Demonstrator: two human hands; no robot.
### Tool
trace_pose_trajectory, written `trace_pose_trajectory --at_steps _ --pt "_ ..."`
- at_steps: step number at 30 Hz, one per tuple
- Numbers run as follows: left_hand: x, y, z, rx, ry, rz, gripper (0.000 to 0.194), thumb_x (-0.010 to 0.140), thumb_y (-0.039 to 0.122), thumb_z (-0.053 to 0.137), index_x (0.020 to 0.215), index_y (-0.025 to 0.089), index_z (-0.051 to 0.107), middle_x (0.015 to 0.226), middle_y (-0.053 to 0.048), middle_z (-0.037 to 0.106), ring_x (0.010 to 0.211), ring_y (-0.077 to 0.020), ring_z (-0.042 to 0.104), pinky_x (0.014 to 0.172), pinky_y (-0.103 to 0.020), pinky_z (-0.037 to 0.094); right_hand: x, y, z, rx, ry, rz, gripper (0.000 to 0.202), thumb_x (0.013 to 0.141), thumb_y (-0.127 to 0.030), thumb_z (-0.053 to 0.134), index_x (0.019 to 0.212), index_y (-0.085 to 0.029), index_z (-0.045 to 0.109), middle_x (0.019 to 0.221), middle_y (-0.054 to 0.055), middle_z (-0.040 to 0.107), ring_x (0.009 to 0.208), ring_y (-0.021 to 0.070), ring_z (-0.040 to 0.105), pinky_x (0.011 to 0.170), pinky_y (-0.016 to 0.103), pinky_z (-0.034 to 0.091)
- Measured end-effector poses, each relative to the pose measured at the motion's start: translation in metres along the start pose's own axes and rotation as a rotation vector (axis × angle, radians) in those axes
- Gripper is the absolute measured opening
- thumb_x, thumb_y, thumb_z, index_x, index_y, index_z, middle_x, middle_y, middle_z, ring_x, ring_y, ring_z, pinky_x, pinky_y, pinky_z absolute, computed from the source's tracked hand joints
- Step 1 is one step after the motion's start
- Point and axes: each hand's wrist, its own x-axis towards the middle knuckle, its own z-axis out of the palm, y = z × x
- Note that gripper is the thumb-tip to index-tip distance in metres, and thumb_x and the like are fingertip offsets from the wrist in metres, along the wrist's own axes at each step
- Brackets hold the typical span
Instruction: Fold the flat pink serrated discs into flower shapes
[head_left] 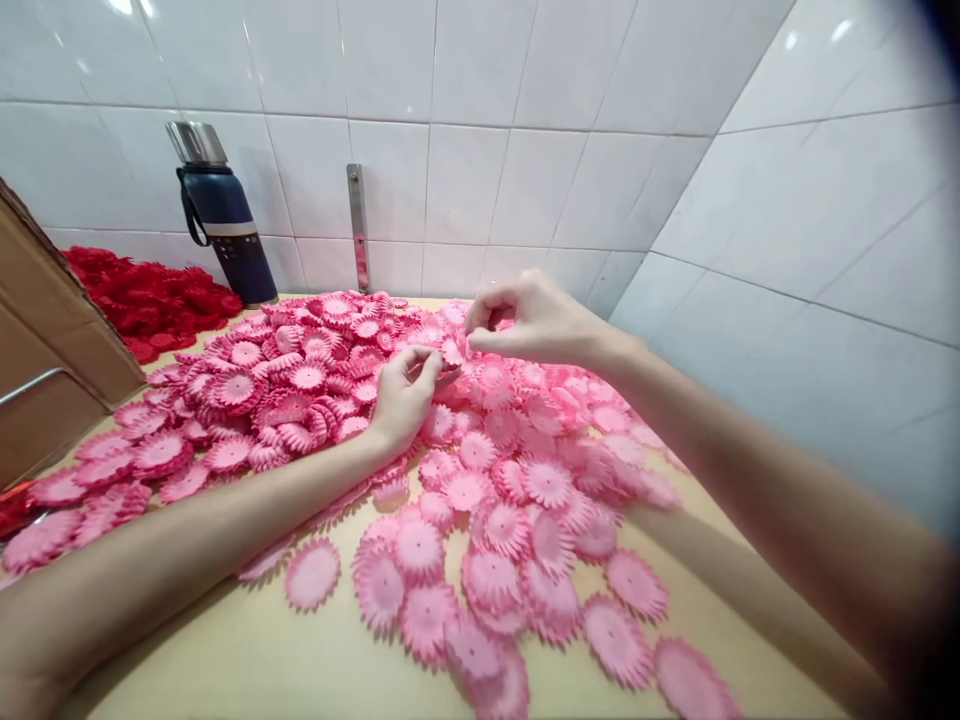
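Observation:
My left hand is closed in a pinch over the middle of a large heap of pink scalloped flower discs. Something small and dark shows at its fingertips, too small to name. To the right and slightly higher, my right hand hovers above the pile with thumb and forefinger curled toward each other. Whatever is between those fingers, if anything, cannot be made out. Paler pink discs with frilled edges and a tiny centre hole spread over the table in front of both hands.
A dark blue bottle with a steel cap stands against the tiled wall. Red pieces are heaped beside it. At the left edge is a cardboard box. A metal strip is fixed upright on the wall.

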Motion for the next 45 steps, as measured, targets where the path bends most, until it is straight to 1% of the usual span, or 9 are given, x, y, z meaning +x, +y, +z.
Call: trace_pose_trajectory --at_steps 3,7,12,18,24,27,30,34,45 --pt "0.000 -0.001 0.000 -0.021 -0.007 -0.009 0.016 0.078 0.024 0.066 0.070 0.013 0.057 0.072 0.001 0.060 0.076 -0.0134 0.067 0.085 -0.036 0.057 0.000 0.001 0.000 0.130 0.053 0.003 0.011 0.063 -0.013 0.054 0.055 -0.014 0.060 0.063 0.005 0.064 0.060 0.0137 0.055 0.050 0.025 0.037" --pt "0.001 -0.002 -0.002 -0.049 -0.018 -0.018 0.016 0.079 0.022 0.064 0.069 0.014 0.054 0.071 0.000 0.060 0.076 -0.0147 0.069 0.084 -0.038 0.057 0.006 0.012 0.008 0.523 0.130 0.076 0.012 0.063 -0.016 0.060 0.052 -0.013 0.060 0.064 0.006 0.063 0.058 0.0121 0.054 0.049 0.025 0.038" --pt "0.002 -0.003 -0.004 -0.076 -0.028 -0.032 0.015 0.081 0.022 0.060 0.070 0.014 0.053 0.077 -0.003 0.065 0.076 -0.0148 0.069 0.084 -0.040 0.057 0.010 0.029 0.019 0.914 0.077 0.184 0.014 0.061 -0.013 0.061 0.047 -0.013 0.058 0.058 0.005 0.059 0.051 0.0100 0.049 0.045 0.024 0.036" --pt "0.001 -0.004 -0.005 -0.061 -0.020 -0.028 0.014 0.079 0.023 0.063 0.072 0.014 0.056 0.077 -0.002 0.063 0.077 -0.0149 0.068 0.083 -0.039 0.057 0.010 0.039 0.020 0.867 0.076 0.213 0.014 0.065 -0.016 0.064 0.052 -0.013 0.061 0.059 0.005 0.060 0.055 0.0132 0.055 0.053 0.027 0.045" --pt "-0.001 0.003 -0.002 -0.020 -0.009 -0.020 0.014 0.083 0.026 0.061 0.078 0.013 0.059 0.078 -0.002 0.063 0.076 -0.0136 0.067 0.082 -0.035 0.058 0.013 0.025 0.013 0.393 -0.033 0.113 0.017 0.061 -0.024 0.076 0.066 -0.014 0.064 0.063 0.003 0.062 0.058 0.0129 0.055 0.051 0.025 0.042" --pt "-0.003 0.006 -0.001 0.002 -0.018 -0.023 0.016 0.083 0.027 0.062 0.077 0.013 0.058 0.078 -0.001 0.062 0.077 -0.0136 0.067 0.083 -0.035 0.058 0.016 0.022 0.008 0.307 -0.044 0.096 0.018 0.063 -0.024 0.075 0.072 -0.015 0.061 0.062 0.002 0.061 0.058 0.0131 0.057 0.050 0.024 0.042" --pt "-0.005 0.008 0.000 0.036 -0.047 -0.048 0.015 0.083 0.028 0.063 0.079 0.014 0.058 0.079 -0.002 0.063 0.079 -0.0147 0.067 0.082 -0.034 0.058 0.019 0.028 0.001 0.284 -0.133 0.103 0.027 0.065 -0.025 0.074 0.088 -0.016 0.062 0.068 0.002 0.064 0.063 0.0152 0.062 0.055 0.026 0.047" --pt "-0.007 0.009 0.001 0.118 -0.062 -0.051 0.017 0.083 0.029 0.063 0.078 0.015 0.058 0.079 -0.002 0.062 0.080 -0.0152 0.066 0.080 -0.032 0.058 0.024 0.038 -0.009 0.251 -0.213 0.064 0.026 0.068 -0.028 0.072 0.090 -0.016 0.065 0.080 0.006 0.068 0.071 0.0176 0.065 0.059 0.028 0.050" --pt "-0.005 0.007 0.003 0.086 -0.006 -0.074 0.018 0.083 0.030 0.062 0.075 0.017 0.053 0.075 0.002 0.054 0.074 -0.0119 0.059 0.078 -0.031 0.057 0.031 0.062 0.000 0.439 -0.092 0.125 0.031 0.068 -0.034 0.076 0.089 -0.014 0.064 0.074 0.008 0.069 0.070 0.0196 0.065 0.061 0.031 0.052"
